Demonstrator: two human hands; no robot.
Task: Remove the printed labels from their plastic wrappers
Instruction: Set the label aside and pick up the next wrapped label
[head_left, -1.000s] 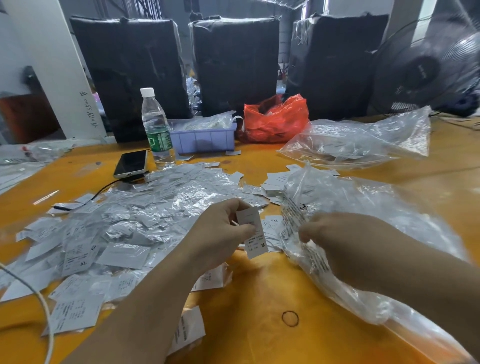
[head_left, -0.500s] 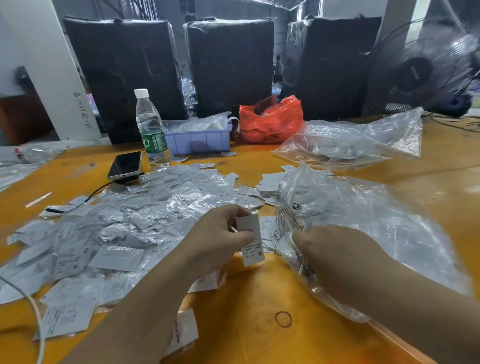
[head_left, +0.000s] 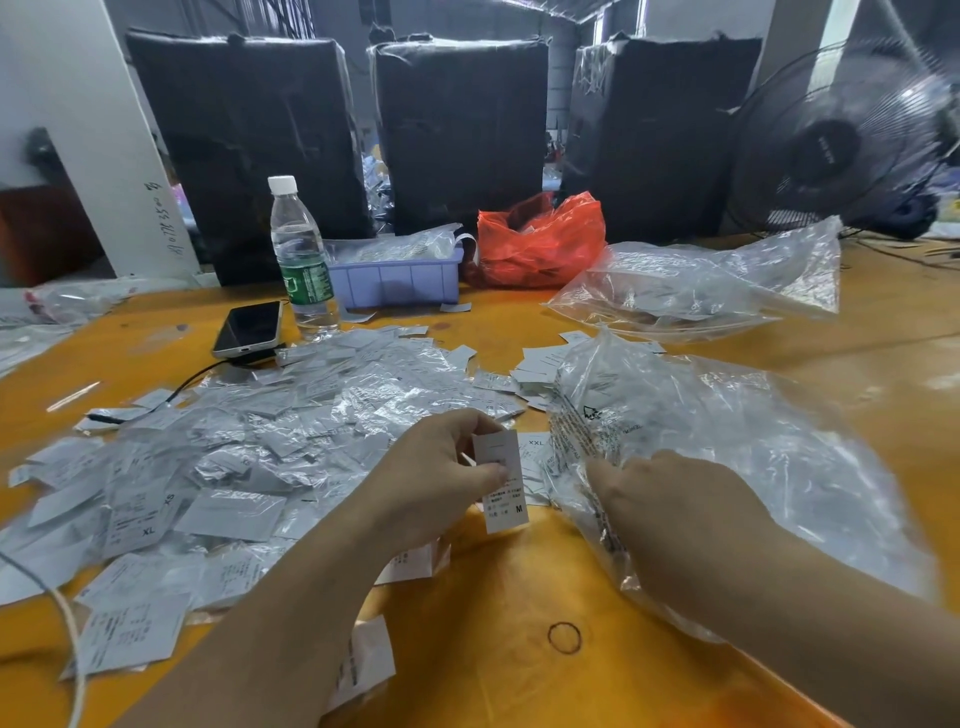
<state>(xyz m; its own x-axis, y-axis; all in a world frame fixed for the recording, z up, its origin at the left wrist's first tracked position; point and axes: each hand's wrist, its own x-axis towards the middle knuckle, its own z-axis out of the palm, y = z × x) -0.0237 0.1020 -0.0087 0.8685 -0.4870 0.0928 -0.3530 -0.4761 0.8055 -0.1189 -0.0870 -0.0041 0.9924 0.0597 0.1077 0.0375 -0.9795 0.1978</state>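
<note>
The left hand (head_left: 441, 478) pinches a white printed label (head_left: 503, 480) between thumb and curled fingers, holding it upright above the orange table (head_left: 493, 649); the slip is a narrow rectangle, blank near the top, with lines of small black print lower down and a bold "M" at its bottom corner. Just beside it, the right hand (head_left: 670, 499) reaches into the mouth of a large clear plastic bag (head_left: 753, 457), its fingers curled around the crinkled film at the opening. A wide heap of wrapped labels (head_left: 249, 447), white slips in shiny wrappers marked XL, XS and XXL, covers the table to the left.
</note>
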